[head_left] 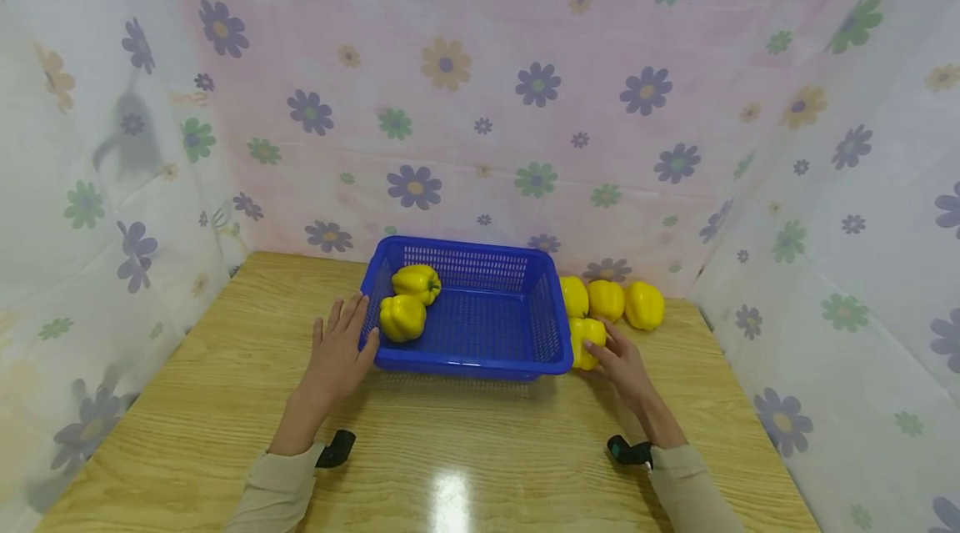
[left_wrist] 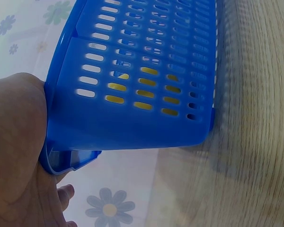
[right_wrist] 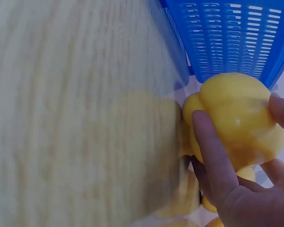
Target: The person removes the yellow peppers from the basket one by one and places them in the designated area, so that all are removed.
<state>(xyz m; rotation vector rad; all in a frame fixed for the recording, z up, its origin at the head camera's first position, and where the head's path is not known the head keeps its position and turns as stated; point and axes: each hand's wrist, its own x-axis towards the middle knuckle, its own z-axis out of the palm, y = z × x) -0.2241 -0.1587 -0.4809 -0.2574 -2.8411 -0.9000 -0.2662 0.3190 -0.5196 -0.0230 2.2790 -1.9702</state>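
A blue plastic basket (head_left: 465, 364) with slotted walls stands on the table. Two yellow bell peppers, one behind (head_left: 415, 283) and one in front (head_left: 402, 319), lie in its left end. My left hand (head_left: 335, 358) rests against the basket's left rim with fingers fairly straight; in the left wrist view it touches the rim (left_wrist: 57, 94). Just outside the basket's right wall, my right hand (head_left: 621, 366) grips another yellow bell pepper (right_wrist: 236, 113) between thumb and fingers. Part of that pepper is hidden by the fingers.
Three more yellow bell peppers, at left (head_left: 574, 297), middle (head_left: 606, 300) and right (head_left: 645, 305), sit in a row right of the basket near the back edge. Flower-printed cloth (head_left: 480, 174) encloses the wood-grain table (head_left: 420, 450) at the back and sides.
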